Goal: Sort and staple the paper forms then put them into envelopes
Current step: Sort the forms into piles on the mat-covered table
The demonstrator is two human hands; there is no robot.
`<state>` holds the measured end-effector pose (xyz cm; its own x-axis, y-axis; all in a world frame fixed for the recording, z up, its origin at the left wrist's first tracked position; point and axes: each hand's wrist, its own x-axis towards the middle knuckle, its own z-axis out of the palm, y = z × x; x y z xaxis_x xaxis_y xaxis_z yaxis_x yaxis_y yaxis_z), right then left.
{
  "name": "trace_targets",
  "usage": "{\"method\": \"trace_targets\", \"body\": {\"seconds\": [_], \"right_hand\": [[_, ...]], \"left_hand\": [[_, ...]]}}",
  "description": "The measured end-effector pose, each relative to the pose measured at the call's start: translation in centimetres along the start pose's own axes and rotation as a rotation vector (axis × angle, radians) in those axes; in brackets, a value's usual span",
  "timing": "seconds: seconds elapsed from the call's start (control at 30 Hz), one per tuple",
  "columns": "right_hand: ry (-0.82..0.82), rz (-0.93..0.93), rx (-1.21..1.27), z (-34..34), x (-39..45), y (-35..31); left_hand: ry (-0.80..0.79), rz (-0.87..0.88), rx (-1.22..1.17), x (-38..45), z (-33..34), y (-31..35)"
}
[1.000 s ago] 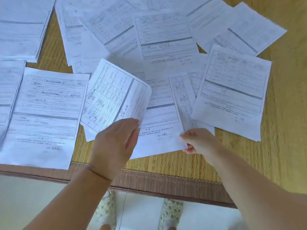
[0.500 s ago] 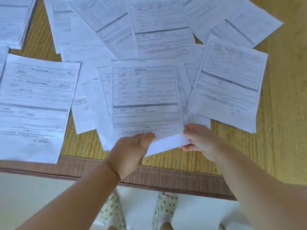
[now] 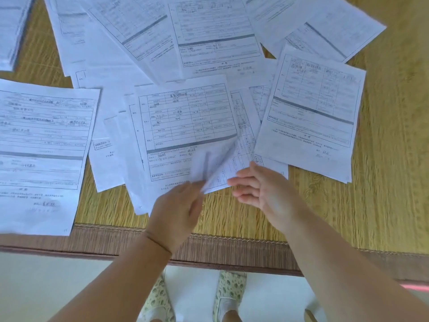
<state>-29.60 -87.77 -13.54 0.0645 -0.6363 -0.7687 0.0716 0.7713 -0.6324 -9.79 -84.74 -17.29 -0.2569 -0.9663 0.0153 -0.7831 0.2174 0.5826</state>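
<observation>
Peeling form [image 3: 185, 126] corner | left hand [image 3: 178, 212] probably pinching it, sheet at 12 | right hand [image 3: 262, 189] slack-fingered at 3, nearer next sheets

The scene is brightly and evenly lit by soft, cool daylight that gives the white paper forms [image 3: 185, 126] a bluish cast, with only faint shadows under lifted sheet edges and below the left hand [image 3: 178, 210] on the woven mat [image 3: 383, 182]; no hard glare shows. Print at centre frame is fairly sharp, while sheets toward the upper left and lower left smear, and the curled corner and both hands, the right hand [image 3: 264, 189] included, are motion-blurred. Wide-angle distortion bends edges at the frame's borders.
</observation>
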Motion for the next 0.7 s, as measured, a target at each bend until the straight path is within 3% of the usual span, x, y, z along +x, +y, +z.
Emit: {"method": "trace_targets", "body": {"seconds": [0.07,0.13,0.37,0.5,0.7], "right_hand": [[0.195,-0.088,-0.164,-1.1,0.2,0.1],[0.355,-0.147,-0.257,-2.3,0.3,0.3],[0.530,-0.237,-0.352,-4.3,-0.1,0.2],[0.472,-0.352,-0.711,-2.8,-0.6,1.2],[0.170,-0.588,-1.325,4.1,0.3,4.1]], "left_hand": [[0.110,-0.228,-0.118,0.5,-0.9,0.0],[0.198,-0.352,-0.161,0.9,-2.2,-0.4],[0.340,-0.340,-0.236,2.9,-7.9,-1.4],[0.327,-0.207,-0.158,4.4,-10.5,-2.4],[0.160,-0.169,-0.099,5.5,-12.0,-3.8]]}}
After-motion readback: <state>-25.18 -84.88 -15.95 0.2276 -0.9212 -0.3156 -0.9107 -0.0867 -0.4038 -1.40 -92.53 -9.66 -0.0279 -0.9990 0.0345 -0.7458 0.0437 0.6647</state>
